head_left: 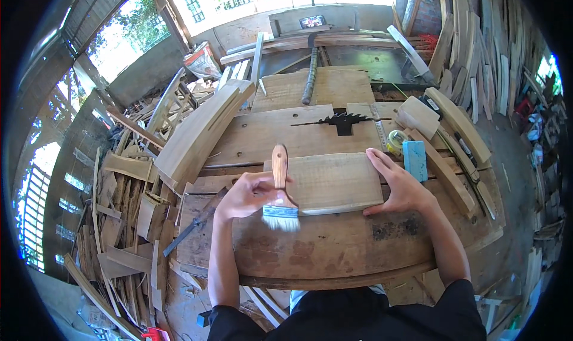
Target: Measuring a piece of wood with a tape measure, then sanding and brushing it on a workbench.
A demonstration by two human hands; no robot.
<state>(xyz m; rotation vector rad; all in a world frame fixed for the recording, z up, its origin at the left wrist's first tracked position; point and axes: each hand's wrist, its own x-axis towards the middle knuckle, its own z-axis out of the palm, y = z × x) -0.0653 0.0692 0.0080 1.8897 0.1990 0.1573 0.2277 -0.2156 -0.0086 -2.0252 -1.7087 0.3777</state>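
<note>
My left hand (243,196) is closed around a paintbrush (279,180) with a wooden handle pointing up and pale bristles pointing down toward me. Right behind the brush lies a rectangular wooden board (334,183) on the workbench (280,251). At the board's right end my right hand (399,187) grips it, fingers along the far corner and thumb at the near edge. The brush covers part of the board's left end. Just right of my right hand's fingers stand a light blue block (415,160) and a roll of clear tape (396,141).
A hammer (311,72) with a wrapped handle lies farther back, near a dark cutout (344,123) in the bench top. Thick timber pieces (203,132) rest at the left. Wooden strips (441,172) lie at the right. Scrap wood (122,221) is piled on the floor.
</note>
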